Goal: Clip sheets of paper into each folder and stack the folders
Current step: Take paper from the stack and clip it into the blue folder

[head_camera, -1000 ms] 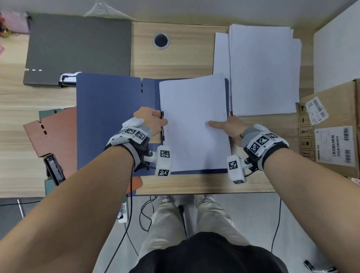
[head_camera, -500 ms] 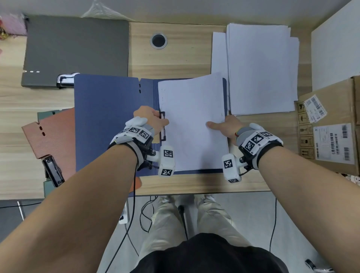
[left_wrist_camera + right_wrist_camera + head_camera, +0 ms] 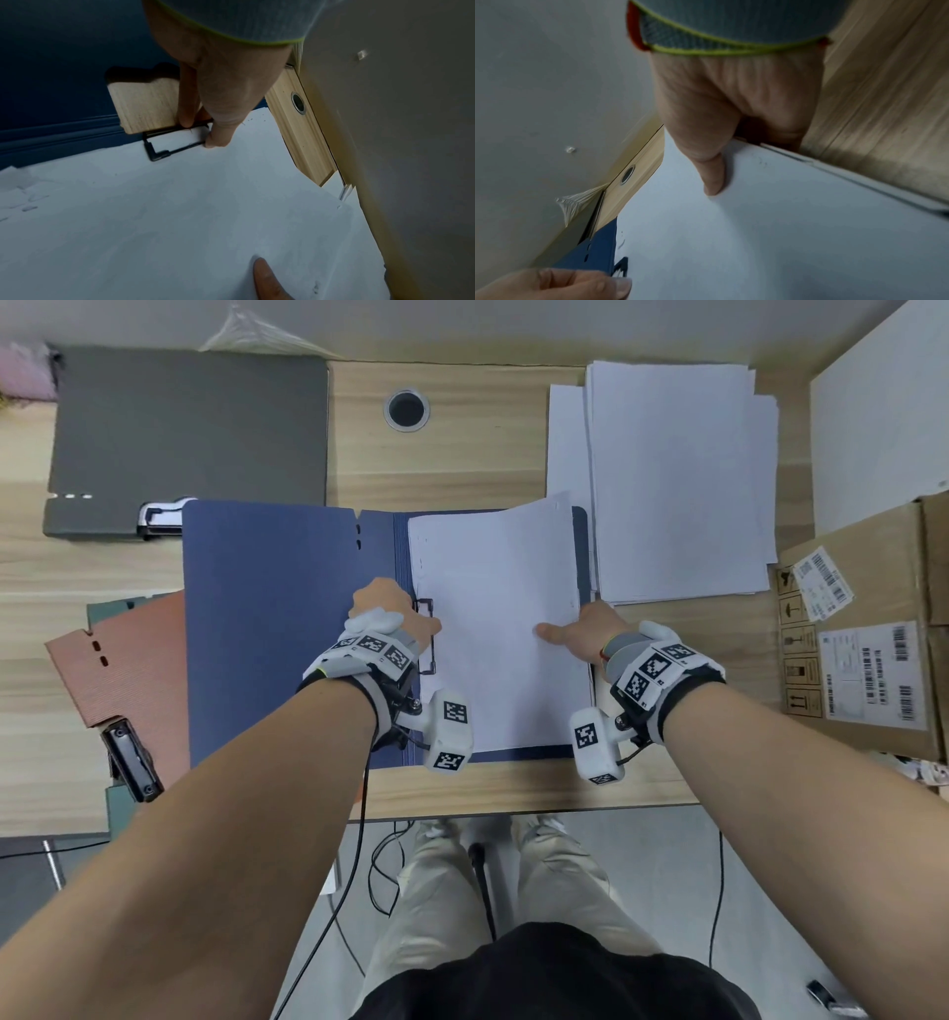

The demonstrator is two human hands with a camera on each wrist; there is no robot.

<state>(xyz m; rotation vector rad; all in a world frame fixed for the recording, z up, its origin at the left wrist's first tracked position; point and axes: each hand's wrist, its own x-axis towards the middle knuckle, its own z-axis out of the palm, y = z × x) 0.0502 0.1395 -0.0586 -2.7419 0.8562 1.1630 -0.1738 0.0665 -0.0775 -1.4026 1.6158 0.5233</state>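
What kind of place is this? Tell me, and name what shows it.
Probably an office or a mailroom-style workstation. A wooden desk has a cable grommet. On it lie folders and a paper stack, and a labelled shipping box stands at the right.

Blue folder [image 3: 287, 629] lies open on the surface [image 3: 462, 469], sheets [image 3: 498, 618] on its right half — left hand [image 3: 393, 613] at the black clip [image 3: 427, 634] by the spine, right hand [image 3: 583, 629] thumb on the sheets' right edge, loose paper stack [image 3: 678, 480] just beyond.
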